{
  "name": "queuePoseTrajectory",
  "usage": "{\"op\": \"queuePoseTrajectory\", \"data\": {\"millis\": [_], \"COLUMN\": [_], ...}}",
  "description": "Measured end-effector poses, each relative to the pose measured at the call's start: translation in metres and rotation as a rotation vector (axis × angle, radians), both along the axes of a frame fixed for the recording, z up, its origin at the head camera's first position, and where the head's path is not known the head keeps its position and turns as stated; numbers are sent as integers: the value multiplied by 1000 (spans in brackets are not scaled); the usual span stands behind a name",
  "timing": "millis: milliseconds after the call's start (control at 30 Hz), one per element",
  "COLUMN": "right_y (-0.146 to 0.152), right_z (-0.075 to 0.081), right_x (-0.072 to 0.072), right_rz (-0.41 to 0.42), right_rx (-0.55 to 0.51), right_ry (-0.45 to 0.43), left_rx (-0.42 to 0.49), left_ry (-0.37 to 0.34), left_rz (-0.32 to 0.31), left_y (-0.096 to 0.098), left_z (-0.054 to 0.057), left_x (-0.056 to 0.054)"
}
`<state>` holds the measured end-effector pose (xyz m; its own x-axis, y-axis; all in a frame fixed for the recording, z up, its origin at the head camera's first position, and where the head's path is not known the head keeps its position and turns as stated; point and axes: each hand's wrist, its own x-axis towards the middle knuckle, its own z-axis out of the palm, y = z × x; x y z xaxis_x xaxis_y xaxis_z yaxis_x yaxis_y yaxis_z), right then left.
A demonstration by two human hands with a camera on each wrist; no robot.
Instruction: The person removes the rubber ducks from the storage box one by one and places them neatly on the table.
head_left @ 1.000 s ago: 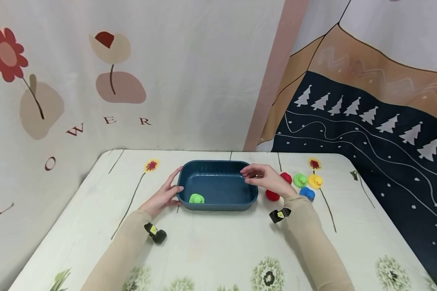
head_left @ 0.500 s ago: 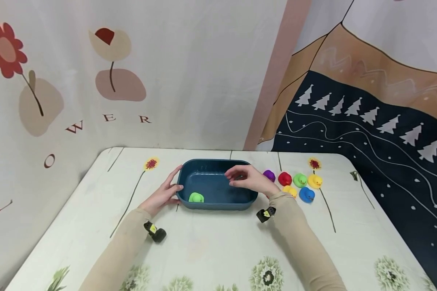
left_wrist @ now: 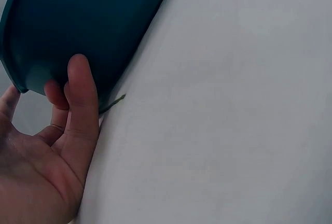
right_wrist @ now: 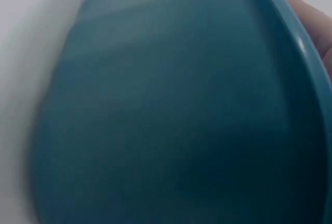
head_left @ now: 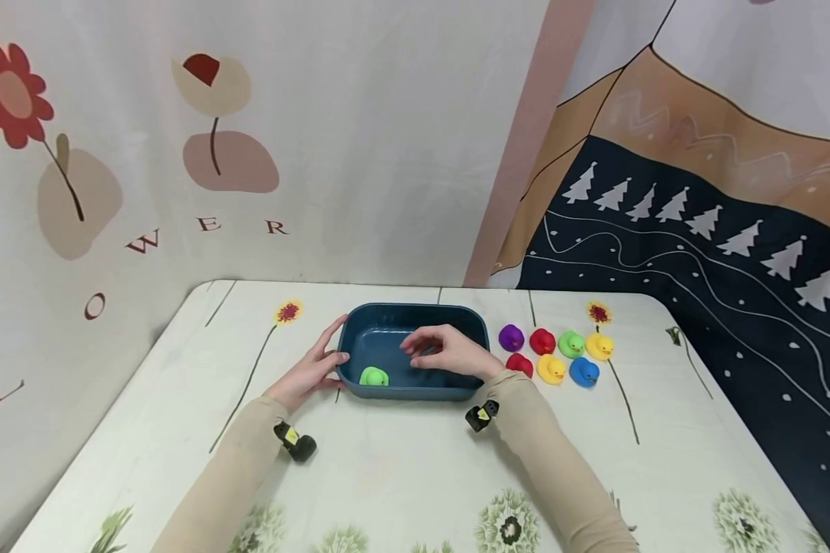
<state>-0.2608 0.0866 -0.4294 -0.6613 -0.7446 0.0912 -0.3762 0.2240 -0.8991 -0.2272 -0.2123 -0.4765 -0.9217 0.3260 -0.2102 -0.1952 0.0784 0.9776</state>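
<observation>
My left hand (head_left: 306,376) grips the left end of a dark blue plastic basin (head_left: 408,392). In the left wrist view its thumb lies at the rim and its fingers press the outer wall. A green rubber duck (head_left: 373,376) sits inside the basin at the front left. Over the basin's middle reaches my right hand (head_left: 449,352), its fingers loosely bent and nothing visible between them. The right wrist view is mostly filled by the basin's outer wall (right_wrist: 171,79), with part of the right hand (right_wrist: 314,24) beyond the rim.
Right of the basin stand a purple duck (head_left: 511,338), two red ducks (head_left: 542,341), another green duck (head_left: 571,344), two yellow ducks (head_left: 551,369) and a blue duck (head_left: 584,372). A flower-printed cloth (head_left: 387,476) covers the table, with hanging printed fabric (head_left: 360,153) behind.
My right hand has moved left from the basin's right rim to over its middle, uncovering the purple, red and front yellow ducks. My left hand and the basin have stayed put.
</observation>
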Motion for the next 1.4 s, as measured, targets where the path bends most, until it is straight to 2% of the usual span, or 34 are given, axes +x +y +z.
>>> {"op": "queuePoseTrajectory", "data": {"millis": [333,700,900,1233,1400], "right_y": [-22,-39,-43,-49,-49], "right_z": [0,-8,-14,-14,-16], "right_x": [1,1,2,7,8], "right_rz": [52,58,64,54,73], "right_rx": [23,51,67,150,154], "right_ry": [-21,-64,-75,-71,-82], "left_rx": [-4,11,10,14,20], "left_ry": [5,0,-3,-3,-8], "left_rz": [-6,-2,-5,-6,-15], "left_y": [-1,0,0,0,0], "left_z": [0,1,1,1,-1], "left_x": [0,0,0,2,1]}}
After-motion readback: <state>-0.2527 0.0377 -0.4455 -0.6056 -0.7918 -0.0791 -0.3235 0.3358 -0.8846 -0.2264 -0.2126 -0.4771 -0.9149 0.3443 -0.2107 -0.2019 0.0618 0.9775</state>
